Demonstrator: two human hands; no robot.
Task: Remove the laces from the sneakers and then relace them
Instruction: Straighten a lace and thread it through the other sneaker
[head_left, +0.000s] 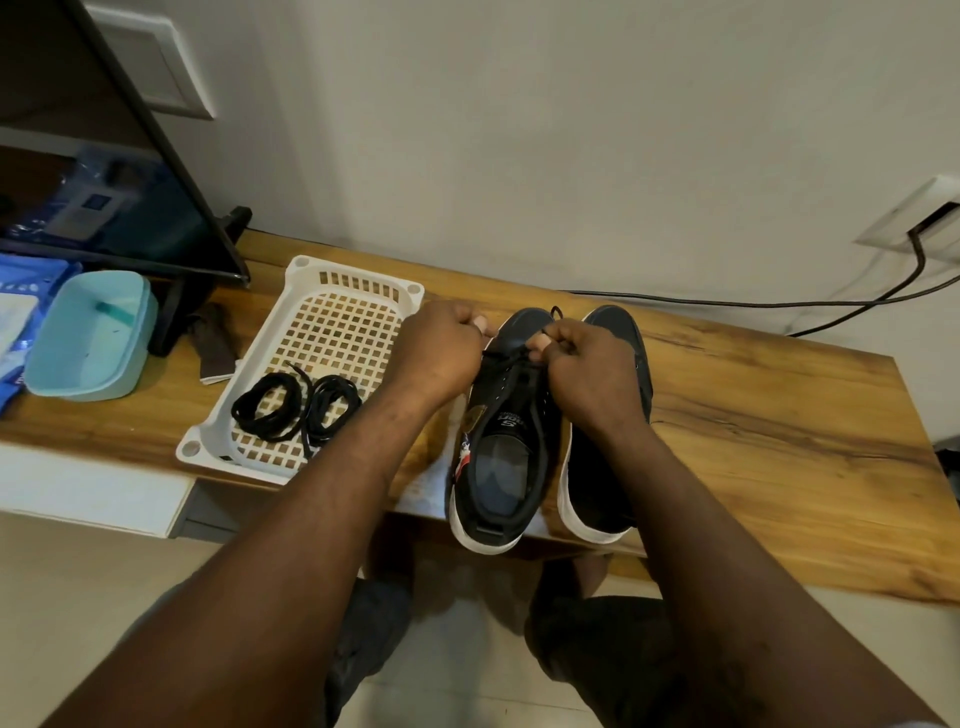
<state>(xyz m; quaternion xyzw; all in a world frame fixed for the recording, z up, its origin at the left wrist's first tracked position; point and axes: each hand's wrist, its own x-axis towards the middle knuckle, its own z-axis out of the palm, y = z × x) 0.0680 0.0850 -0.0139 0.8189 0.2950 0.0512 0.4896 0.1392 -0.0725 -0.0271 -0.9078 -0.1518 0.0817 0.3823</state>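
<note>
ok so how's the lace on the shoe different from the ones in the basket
The sneaker lace is stretched across the eyelets of the sneaker near its toe; the basket laces are wound into two coils. The sneaker lace is held by the left hand and right hand; the basket laces lie untouched in the white basket. Both are black cord.

R sneaker (597, 483) half hidden by R hand (587, 374); monitor (130, 208) cropped.
</note>
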